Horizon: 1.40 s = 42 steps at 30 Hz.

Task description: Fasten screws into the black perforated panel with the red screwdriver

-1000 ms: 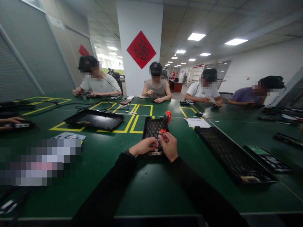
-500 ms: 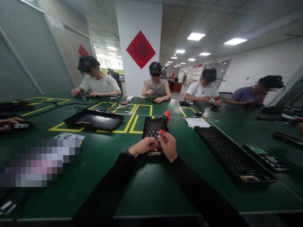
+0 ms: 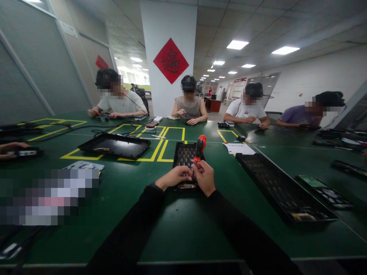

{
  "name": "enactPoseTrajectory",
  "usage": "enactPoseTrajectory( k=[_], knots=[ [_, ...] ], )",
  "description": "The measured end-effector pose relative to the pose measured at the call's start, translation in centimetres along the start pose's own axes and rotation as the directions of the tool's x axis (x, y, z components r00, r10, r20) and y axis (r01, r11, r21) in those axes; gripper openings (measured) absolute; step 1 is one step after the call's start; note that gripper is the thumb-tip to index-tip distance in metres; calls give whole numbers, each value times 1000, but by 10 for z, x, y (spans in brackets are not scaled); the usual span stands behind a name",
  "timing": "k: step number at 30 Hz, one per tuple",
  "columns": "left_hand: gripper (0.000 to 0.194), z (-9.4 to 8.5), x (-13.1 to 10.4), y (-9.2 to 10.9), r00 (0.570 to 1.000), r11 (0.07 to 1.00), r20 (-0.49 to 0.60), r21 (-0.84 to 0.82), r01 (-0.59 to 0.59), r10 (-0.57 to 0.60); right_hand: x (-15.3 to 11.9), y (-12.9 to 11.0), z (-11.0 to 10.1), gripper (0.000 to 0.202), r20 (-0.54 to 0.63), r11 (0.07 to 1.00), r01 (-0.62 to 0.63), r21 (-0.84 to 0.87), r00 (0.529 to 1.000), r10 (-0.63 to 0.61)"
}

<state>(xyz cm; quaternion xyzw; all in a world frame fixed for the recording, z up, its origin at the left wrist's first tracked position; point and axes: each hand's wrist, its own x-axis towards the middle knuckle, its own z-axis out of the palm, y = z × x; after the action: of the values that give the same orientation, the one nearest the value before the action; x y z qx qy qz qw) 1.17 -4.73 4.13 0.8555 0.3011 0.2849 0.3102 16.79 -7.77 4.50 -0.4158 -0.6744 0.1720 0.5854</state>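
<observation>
A screwdriver with a red and black handle (image 3: 201, 146) stands nearly upright over a black plastic housing (image 3: 183, 152) that lies on the table in front of me. Closed round the lower end of the handle and the shaft are the fingers of my right hand (image 3: 205, 176). My left hand (image 3: 174, 177) reaches in from the left, its fingers pinched close to the shaft; what they hold, if anything, is hidden. Rows of small slots show inside the housing. My hands cover the screwdriver's tip.
A long black housing (image 3: 275, 187) lies to the right, beside a green circuit board (image 3: 311, 181). A shallow black tray (image 3: 114, 146) sits at the left, with cables behind it. White paper (image 3: 239, 148) lies beyond. Several people work around the table (image 3: 177, 233).
The picture has shifted very slightly. Both hands and the screwdriver keep nearly the same place and pose over the housing.
</observation>
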Motion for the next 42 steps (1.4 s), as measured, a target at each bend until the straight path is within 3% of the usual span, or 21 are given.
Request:
enactPoseTrajectory(
  k=[7,15,21,25,42],
  knots=[
    [18,3,0,1,998,998,-24,8,57,-57,1,1,-1,18,22,1000,18,-26,1000,-18],
    [20,5,1,1,993,991,-80,93,95,-88,2,1,2,22,39,981,-68,179,997,62],
    [23,5,0,2,991,990,-88,94,109,-101,3,4,0,17,-17,996,-21,91,1000,23],
    [24,5,1,0,992,992,-82,68,105,-99,3,7,2,21,-56,993,-55,102,997,61],
    [20,3,1,3,998,998,-23,-30,56,-57,1,3,2,19,-33,997,-3,75,999,5]
  ],
)
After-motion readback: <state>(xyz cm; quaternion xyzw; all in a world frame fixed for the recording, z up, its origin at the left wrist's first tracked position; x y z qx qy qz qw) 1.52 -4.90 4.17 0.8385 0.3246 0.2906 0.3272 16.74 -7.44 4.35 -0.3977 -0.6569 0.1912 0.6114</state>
